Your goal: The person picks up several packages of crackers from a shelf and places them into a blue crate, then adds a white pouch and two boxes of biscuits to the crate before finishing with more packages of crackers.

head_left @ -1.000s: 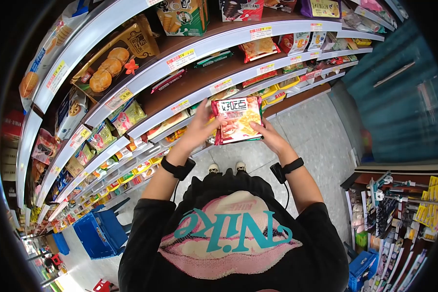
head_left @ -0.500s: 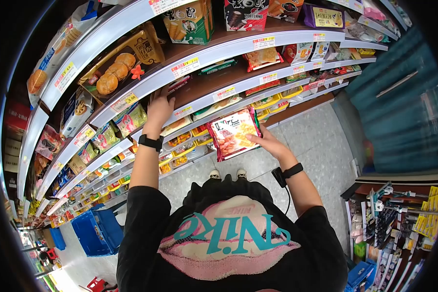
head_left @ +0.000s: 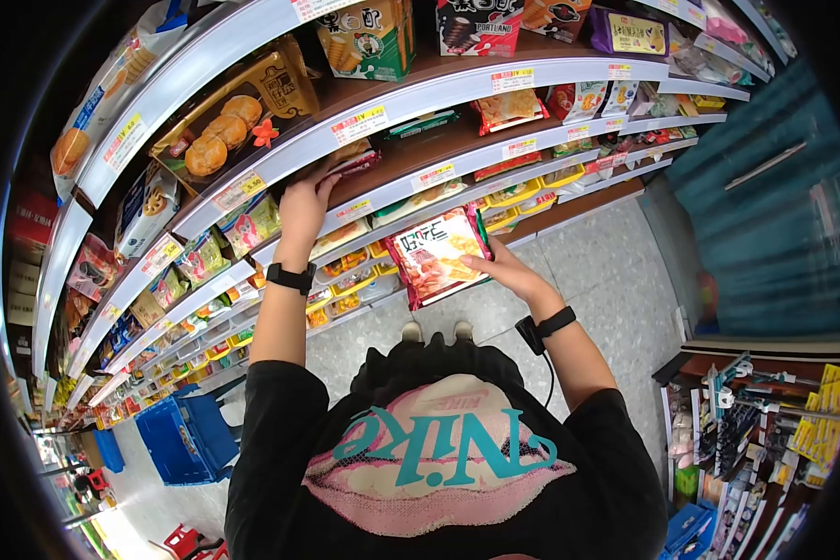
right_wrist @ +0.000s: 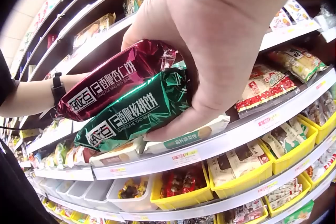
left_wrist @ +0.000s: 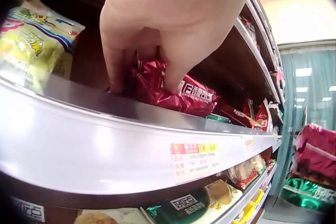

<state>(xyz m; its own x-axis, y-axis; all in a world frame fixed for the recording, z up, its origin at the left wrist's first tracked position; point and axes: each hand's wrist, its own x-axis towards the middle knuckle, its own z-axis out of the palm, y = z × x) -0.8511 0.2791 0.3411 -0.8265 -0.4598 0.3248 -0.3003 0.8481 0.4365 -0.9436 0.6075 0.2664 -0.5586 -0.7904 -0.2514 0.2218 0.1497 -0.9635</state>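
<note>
The left hand reaches onto a shelf, and its fingers pinch a dark red snack packet. In the left wrist view that hand has thumb and fingers around the end of the red packet, just behind the shelf edge. Away from the shelf, the right hand grips a red packet with biscuits printed on its face. The right wrist view shows two packets stacked in the right hand, a red one against a green one.
Price labels run along the shelf edge. Yellow bins of small snacks stand on lower shelves. Boxes and a gold biscuit bag sit above the left hand. A blue crate is on the floor at left.
The left hand has left the held packets, reached to the shelf and taken hold of the red packet there. The right hand has kept its packets, which have tilted and lowered slightly.
</note>
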